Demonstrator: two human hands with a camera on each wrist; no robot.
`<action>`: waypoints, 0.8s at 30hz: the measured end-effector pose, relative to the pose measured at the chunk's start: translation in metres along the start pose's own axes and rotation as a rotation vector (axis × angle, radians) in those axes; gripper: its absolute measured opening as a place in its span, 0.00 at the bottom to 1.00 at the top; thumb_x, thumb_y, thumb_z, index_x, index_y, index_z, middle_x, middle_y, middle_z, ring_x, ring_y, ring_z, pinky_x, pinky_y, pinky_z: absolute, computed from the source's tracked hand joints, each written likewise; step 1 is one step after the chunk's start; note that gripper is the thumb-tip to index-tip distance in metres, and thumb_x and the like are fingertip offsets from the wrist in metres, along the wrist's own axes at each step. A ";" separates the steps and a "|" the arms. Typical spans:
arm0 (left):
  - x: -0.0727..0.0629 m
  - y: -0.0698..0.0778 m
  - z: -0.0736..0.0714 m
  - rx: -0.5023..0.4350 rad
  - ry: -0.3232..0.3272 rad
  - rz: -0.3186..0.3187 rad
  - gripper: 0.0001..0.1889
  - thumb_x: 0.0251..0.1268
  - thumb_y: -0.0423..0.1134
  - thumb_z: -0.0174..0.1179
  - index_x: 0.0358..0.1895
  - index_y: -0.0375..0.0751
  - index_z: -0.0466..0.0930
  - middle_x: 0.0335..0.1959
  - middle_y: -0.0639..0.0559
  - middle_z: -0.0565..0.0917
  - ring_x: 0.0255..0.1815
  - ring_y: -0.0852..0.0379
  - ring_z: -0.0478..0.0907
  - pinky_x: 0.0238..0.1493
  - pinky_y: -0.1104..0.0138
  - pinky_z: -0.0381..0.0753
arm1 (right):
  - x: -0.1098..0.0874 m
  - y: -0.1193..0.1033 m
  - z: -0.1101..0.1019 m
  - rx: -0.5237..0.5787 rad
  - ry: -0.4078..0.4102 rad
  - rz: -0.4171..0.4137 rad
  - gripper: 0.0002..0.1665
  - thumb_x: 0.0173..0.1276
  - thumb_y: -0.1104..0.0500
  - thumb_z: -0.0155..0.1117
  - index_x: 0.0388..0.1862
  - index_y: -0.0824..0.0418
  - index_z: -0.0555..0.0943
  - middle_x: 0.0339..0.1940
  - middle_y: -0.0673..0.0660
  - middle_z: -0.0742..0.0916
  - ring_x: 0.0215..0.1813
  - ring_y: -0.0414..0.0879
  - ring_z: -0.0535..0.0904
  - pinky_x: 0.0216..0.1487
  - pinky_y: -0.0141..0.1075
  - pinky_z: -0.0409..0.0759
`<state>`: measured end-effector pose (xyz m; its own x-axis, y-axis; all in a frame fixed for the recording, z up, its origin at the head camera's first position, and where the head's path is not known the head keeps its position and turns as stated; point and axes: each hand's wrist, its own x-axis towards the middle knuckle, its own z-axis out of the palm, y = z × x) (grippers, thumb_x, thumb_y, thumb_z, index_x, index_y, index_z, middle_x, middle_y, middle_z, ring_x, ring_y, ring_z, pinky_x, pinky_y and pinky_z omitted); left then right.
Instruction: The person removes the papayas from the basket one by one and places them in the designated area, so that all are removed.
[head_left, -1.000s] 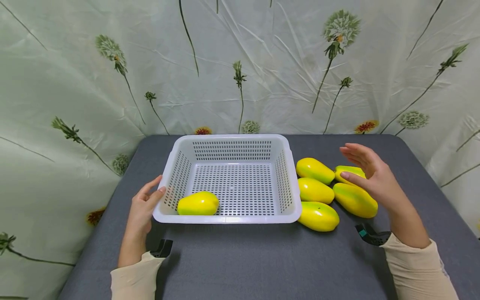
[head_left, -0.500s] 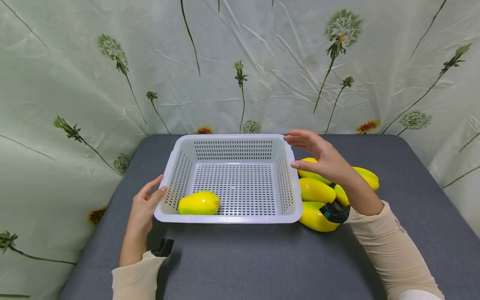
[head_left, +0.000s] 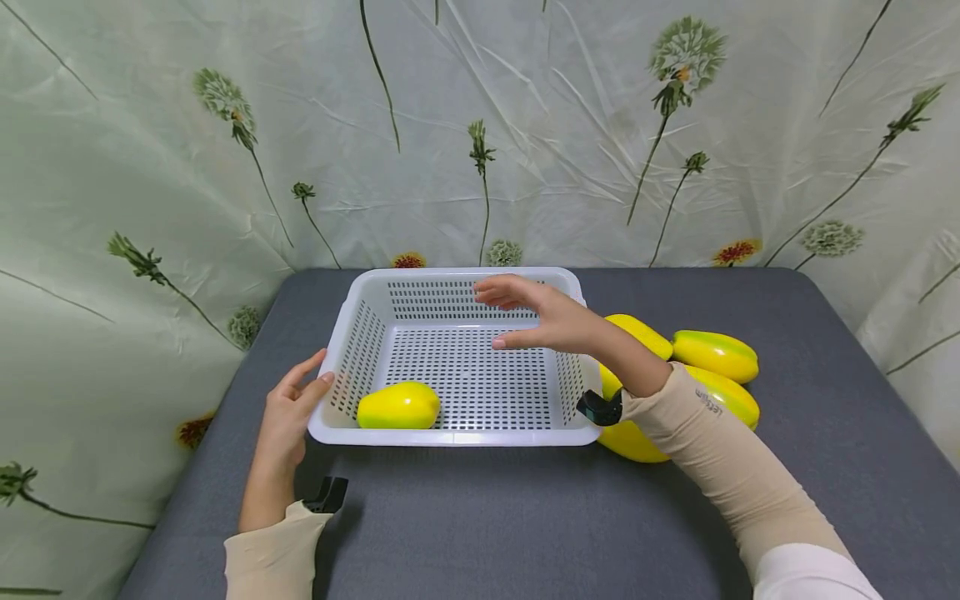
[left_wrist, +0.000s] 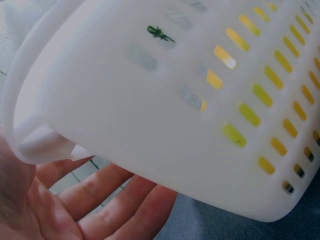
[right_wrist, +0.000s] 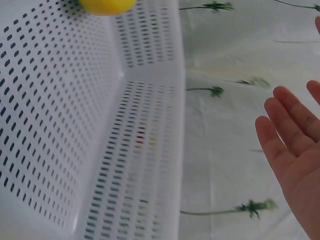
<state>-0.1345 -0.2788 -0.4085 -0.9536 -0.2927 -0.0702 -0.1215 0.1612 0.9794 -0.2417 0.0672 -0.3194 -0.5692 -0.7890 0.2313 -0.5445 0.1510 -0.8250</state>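
Note:
A white perforated plastic basket (head_left: 465,438) stands on the table, with one yellow-green papaya (head_left: 399,406) lying in its near left corner. At the basket's left side, my left hand (head_left: 279,421) holds the rim, thumb on top. The left wrist view has the left fingers (left_wrist: 95,192) beneath the rim, outside the perforated wall. My right hand (head_left: 555,321) hovers over the basket's right half, its fingers spread from the thumb and nothing held. Its extended fingers also appear in the right wrist view. Right of the basket lie several more papayas (head_left: 716,356), partly hidden by the right forearm.
The table is covered in dark grey cloth (head_left: 465,525). Behind it hangs a pale curtain (head_left: 555,125) printed with dandelions. Each wrist bears a black camera, one being the right wrist camera (head_left: 600,408).
My right hand has swept left from above the papayas to over the basket. The left hand, the basket and the papaya inside it keep their places.

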 end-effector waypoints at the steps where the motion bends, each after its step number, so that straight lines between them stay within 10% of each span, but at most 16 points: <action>1: 0.000 0.000 0.000 0.003 0.002 -0.001 0.28 0.62 0.43 0.56 0.65 0.43 0.62 0.35 0.65 0.79 0.30 0.62 0.80 0.27 0.65 0.79 | 0.004 0.001 0.003 0.005 -0.020 0.000 0.40 0.56 0.53 0.67 0.65 0.59 0.62 0.60 0.54 0.72 0.59 0.47 0.67 0.59 0.42 0.63; 24: 0.000 0.001 0.000 0.006 0.003 0.003 0.27 0.62 0.43 0.56 0.65 0.42 0.63 0.35 0.64 0.79 0.31 0.63 0.80 0.27 0.65 0.79 | 0.070 0.020 0.078 -0.069 -0.405 0.127 0.39 0.56 0.48 0.66 0.64 0.54 0.63 0.59 0.52 0.73 0.58 0.47 0.68 0.55 0.39 0.68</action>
<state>-0.1347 -0.2785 -0.4072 -0.9531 -0.2953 -0.0665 -0.1202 0.1674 0.9785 -0.2445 -0.0315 -0.3599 -0.3542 -0.9296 -0.1022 -0.5335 0.2906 -0.7943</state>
